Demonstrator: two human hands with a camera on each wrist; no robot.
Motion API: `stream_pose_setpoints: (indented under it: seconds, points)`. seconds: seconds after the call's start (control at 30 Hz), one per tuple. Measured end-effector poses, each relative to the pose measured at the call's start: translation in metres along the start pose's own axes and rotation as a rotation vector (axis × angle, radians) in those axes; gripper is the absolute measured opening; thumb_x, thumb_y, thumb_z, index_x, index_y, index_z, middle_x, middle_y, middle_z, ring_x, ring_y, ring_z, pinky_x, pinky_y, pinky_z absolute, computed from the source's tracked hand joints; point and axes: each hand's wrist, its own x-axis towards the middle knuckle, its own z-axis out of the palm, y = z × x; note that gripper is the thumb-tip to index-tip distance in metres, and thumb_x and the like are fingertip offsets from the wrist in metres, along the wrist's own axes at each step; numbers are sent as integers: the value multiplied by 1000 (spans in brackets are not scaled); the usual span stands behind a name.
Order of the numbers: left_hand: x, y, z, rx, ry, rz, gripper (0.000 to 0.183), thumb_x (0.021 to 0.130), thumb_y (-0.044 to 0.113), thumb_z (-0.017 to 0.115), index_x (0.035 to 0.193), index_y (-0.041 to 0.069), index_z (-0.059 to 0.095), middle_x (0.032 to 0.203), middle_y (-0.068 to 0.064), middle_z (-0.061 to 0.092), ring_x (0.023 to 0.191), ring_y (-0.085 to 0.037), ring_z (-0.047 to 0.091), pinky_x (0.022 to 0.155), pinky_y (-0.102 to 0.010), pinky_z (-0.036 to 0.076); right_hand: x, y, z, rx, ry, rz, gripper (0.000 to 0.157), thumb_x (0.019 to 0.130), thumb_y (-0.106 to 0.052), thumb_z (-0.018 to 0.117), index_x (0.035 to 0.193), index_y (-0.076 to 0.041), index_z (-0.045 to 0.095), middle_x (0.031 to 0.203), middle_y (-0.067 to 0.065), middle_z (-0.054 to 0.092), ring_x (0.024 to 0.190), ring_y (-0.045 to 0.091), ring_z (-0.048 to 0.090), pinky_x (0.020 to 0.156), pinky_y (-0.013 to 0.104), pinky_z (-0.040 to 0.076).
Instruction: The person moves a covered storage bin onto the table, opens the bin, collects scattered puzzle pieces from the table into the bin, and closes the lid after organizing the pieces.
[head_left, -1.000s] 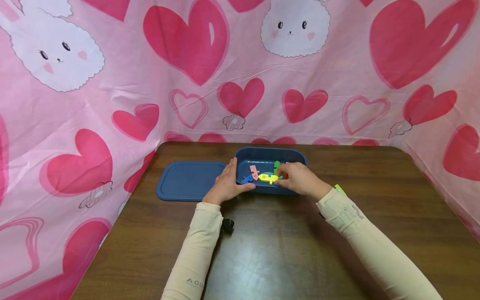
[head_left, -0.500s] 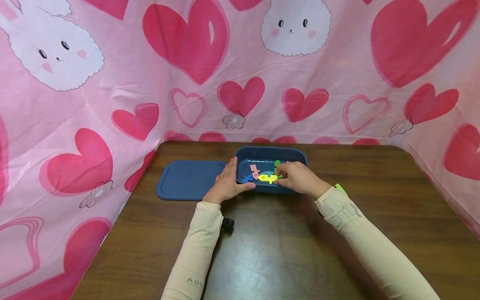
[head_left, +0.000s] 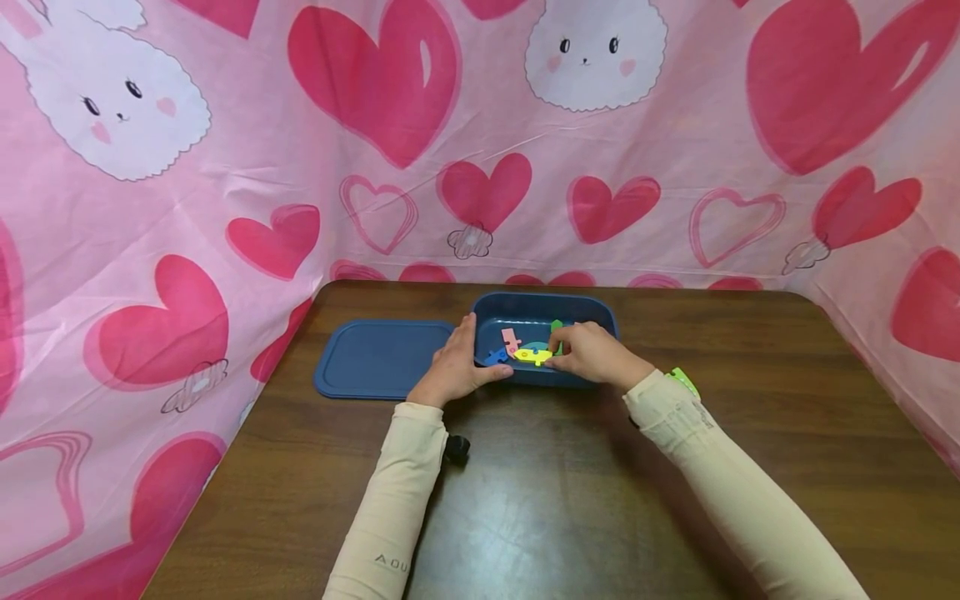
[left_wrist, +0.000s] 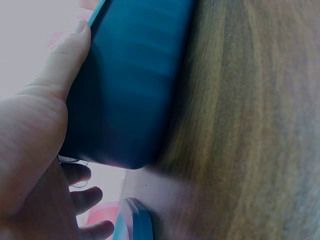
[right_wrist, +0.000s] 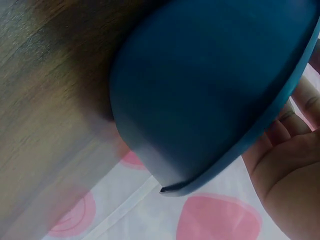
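A dark blue plastic box (head_left: 540,302) stands open-topped on the table. My left hand (head_left: 450,367) rests around its front left corner, thumb along the front rim, other fingers reaching along the left side. My right hand (head_left: 596,356) reaches over the front right rim and pinches the right end of a flat yellow tabbed piece (head_left: 528,356) inside. Around that piece lie a pink piece (head_left: 511,339), a blue piece (head_left: 497,357) and a green piece (head_left: 557,326). In the right wrist view, the box wall (right_wrist: 200,90) hides the fingertips.
A matching blue lid (head_left: 382,360) lies left of the box. Beyond my right wrist, a bright green piece (head_left: 686,383) is on the brown table (head_left: 525,492), partly behind the sleeve. A pink curtain (head_left: 660,125) with hearts surrounds the table's back and left.
My right hand and the yellow piece have shifted slightly left inside the box, and the piece's tilt differs a little. The left hand stays at the box corner.
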Motion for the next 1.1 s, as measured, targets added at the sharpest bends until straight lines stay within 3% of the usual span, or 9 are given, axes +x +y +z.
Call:
stream_pose_setpoints:
  seconds: [0.13, 0.33, 0.47, 0.63, 0.83, 1.1]
  points:
    - [0, 0, 0, 3, 2, -2, 123, 82, 69, 71, 163, 13, -2, 169, -8, 6, 153, -29, 11, 118, -58, 14, 3, 2, 1, -7, -4, -12, 21, 90, -24, 80, 103, -9, 76, 79, -2, 65, 71, 19, 54, 62, 32, 49]
    - [1, 1, 1, -2, 4, -2, 121, 83, 64, 73, 163, 12, -2, 169, -9, 6, 153, -29, 10, 118, -59, 13, 3, 7, -1, 12, 1, 28, 40, 91, -22, 78, 126, -5, 70, 92, 6, 69, 75, 21, 57, 66, 33, 52]
    - [0, 1, 1, 4, 3, 2, 121, 83, 65, 72, 163, 13, -2, 169, -8, 5, 153, -29, 9, 117, -60, 13, -6, 12, -9, 18, 84, 32, 33, 93, -15, 75, 122, -1, 71, 102, 12, 71, 78, 23, 59, 69, 35, 55]
    - [-1, 0, 1, 4, -1, -2, 122, 83, 67, 72, 163, 13, -3, 169, -7, 4, 153, -29, 9, 118, -59, 13, -24, 22, -27, 79, 186, 79, 24, 96, -11, 69, 118, 0, 72, 92, 10, 70, 77, 24, 60, 69, 37, 57]
    - [0, -1, 2, 0, 0, -6, 123, 82, 68, 72, 163, 14, -3, 169, -7, 4, 153, -30, 8, 118, -59, 13, -55, 50, -40, 81, 247, 135, 17, 97, -10, 68, 109, 0, 73, 91, 10, 71, 79, 25, 62, 71, 41, 55]
    - [1, 0, 3, 12, 5, -5, 123, 81, 69, 71, 163, 13, -2, 169, -7, 5, 153, -28, 10, 118, -59, 14, -100, 93, -42, -6, 174, 199, 8, 95, -10, 68, 95, -3, 72, 81, 4, 69, 73, 20, 60, 64, 37, 49]
